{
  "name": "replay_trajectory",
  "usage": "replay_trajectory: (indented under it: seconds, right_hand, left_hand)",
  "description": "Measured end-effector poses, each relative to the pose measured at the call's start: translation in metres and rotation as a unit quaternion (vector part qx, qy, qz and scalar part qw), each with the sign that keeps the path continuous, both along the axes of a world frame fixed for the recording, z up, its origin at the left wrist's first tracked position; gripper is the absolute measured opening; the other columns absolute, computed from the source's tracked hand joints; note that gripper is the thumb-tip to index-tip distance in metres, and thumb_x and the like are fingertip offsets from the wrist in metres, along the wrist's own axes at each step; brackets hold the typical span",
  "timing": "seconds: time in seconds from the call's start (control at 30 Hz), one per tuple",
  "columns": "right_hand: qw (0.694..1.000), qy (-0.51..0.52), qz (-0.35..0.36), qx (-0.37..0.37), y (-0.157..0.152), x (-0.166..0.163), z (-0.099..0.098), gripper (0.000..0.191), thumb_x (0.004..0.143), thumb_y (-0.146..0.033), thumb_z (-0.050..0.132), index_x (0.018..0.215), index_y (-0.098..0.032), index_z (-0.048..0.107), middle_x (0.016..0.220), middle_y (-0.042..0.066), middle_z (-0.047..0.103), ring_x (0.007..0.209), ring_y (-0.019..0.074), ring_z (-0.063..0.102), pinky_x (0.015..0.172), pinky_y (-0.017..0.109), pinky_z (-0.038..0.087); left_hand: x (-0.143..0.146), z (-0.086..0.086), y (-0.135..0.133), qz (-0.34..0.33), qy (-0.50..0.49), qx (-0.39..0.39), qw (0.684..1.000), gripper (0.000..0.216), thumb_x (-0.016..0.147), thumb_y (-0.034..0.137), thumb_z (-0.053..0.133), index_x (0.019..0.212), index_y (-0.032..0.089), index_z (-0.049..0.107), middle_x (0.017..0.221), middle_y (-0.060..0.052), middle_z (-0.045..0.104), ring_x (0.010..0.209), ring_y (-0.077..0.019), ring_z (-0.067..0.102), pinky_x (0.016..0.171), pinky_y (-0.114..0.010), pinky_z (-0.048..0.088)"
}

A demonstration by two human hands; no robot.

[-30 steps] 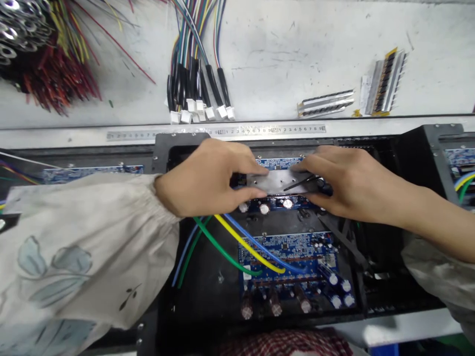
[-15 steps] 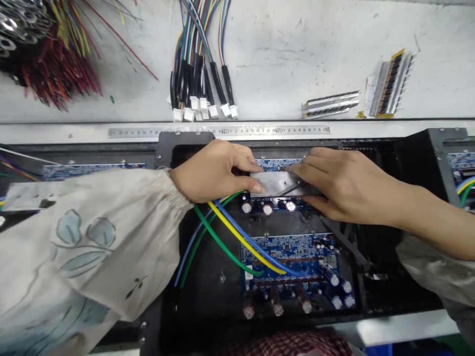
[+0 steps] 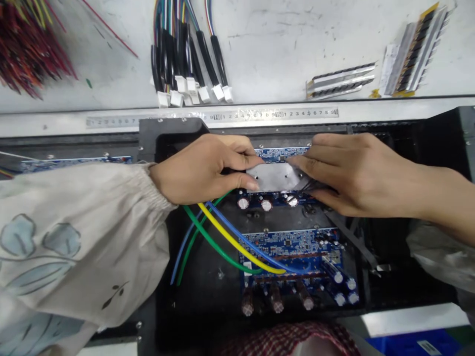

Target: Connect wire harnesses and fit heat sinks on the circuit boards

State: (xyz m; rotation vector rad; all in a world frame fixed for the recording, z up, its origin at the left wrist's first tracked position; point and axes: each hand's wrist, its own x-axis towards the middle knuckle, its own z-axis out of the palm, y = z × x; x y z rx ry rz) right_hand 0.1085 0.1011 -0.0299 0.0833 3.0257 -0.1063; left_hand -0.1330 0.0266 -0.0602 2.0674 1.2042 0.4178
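Observation:
Between both hands lies a flat silvery metal plate (image 3: 272,178) with small holes, over the upper blue circuit board (image 3: 285,154). My left hand (image 3: 213,170) pinches the plate's left end between thumb and fingers. At its right end my right hand (image 3: 345,173) grips the plate, its fingertips on top and partly hidden. A dark flat strip (image 3: 352,242) runs from under my right hand down to the right. Round capacitors (image 3: 266,203) show below the plate. Nearer me sits a lower blue circuit board (image 3: 289,242), crossed by green, yellow and blue wires (image 3: 230,236).
Both boards are inside a black metal housing (image 3: 200,306). Behind it runs a ruler strip (image 3: 252,114). On the white bench lie cables with white connectors (image 3: 185,89), a bundle of red wires (image 3: 33,54) and finned metal strips (image 3: 341,79). A blue object (image 3: 411,343) shows bottom right.
The view has shifted slightly. The plate now faces up more and shows more of its surface, with both hands still on its ends.

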Motion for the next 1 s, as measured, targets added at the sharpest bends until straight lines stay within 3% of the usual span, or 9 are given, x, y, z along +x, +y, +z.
replay_trajectory:
  seconds: [0.27, 0.47, 0.67, 0.77, 0.9, 1.0]
  right_hand:
    - [1.0, -0.022, -0.016, 0.001, 0.0, -0.001, -0.001, 0.039, 0.091, -0.031, 0.029, 0.105, -0.012, 0.06, 0.079, 0.01, 0.054, 0.076, 0.0231, 0.049, 0.064, 0.038, 0.042]
    - [0.996, -0.005, -0.077, -0.033, -0.007, 0.004, -0.005, 0.046, 0.092, -0.035, 0.025, 0.122, -0.011, 0.051, 0.083, 0.008, 0.049, 0.087, 0.025, 0.05, 0.073, 0.041, 0.043]
    - [0.999, -0.019, -0.038, -0.014, -0.009, 0.003, -0.006, 0.054, 0.092, -0.03, 0.018, 0.124, 0.0, 0.05, 0.083, 0.01, 0.05, 0.084, 0.0251, 0.048, 0.069, 0.041, 0.045]
    - [0.997, -0.034, -0.062, -0.016, -0.008, 0.005, -0.003, 0.052, 0.092, -0.03, 0.025, 0.129, 0.0, 0.047, 0.088, 0.013, 0.053, 0.089, 0.0277, 0.049, 0.073, 0.042, 0.045]
    - [0.993, 0.012, -0.071, -0.092, 0.001, 0.015, 0.012, 0.051, 0.091, -0.038, 0.039, 0.132, -0.007, 0.047, 0.112, 0.016, 0.053, 0.104, 0.0294, 0.05, 0.084, 0.043, 0.044]
    - [0.986, 0.049, -0.125, -0.097, 0.007, 0.022, 0.021, 0.047, 0.09, -0.042, 0.044, 0.123, -0.01, 0.057, 0.108, 0.014, 0.059, 0.101, 0.0272, 0.054, 0.085, 0.042, 0.044]
  left_hand:
    - [0.0, -0.001, 0.0, 0.004, 0.008, 0.014, 1.0, 0.034, 0.085, 0.046, 0.052, 0.077, 0.018, 0.071, 0.089, -0.003, 0.064, 0.078, -0.0125, 0.059, 0.069, -0.024, 0.046]
    - [0.001, -0.003, 0.002, 0.008, -0.005, 0.021, 1.0, 0.033, 0.083, 0.046, 0.054, 0.075, 0.018, 0.07, 0.084, -0.003, 0.063, 0.076, -0.0142, 0.058, 0.069, -0.028, 0.049]
    - [0.001, -0.002, 0.0, 0.018, 0.004, -0.002, 1.0, 0.033, 0.081, 0.047, 0.054, 0.076, 0.019, 0.07, 0.087, -0.002, 0.063, 0.083, -0.0153, 0.06, 0.076, -0.029, 0.05]
    - [0.002, -0.001, 0.001, 0.02, 0.009, -0.018, 1.0, 0.033, 0.08, 0.048, 0.053, 0.078, 0.02, 0.071, 0.09, -0.003, 0.063, 0.086, -0.0174, 0.06, 0.077, -0.031, 0.049]
    - [0.005, 0.0, 0.001, 0.027, 0.003, -0.022, 0.999, 0.033, 0.08, 0.047, 0.054, 0.086, 0.02, 0.072, 0.089, -0.004, 0.064, 0.085, -0.017, 0.06, 0.076, -0.03, 0.049]
    - [0.008, 0.001, 0.001, 0.038, 0.001, -0.022, 0.999, 0.033, 0.081, 0.043, 0.053, 0.09, 0.017, 0.071, 0.09, -0.005, 0.065, 0.083, -0.0153, 0.06, 0.077, -0.029, 0.048]
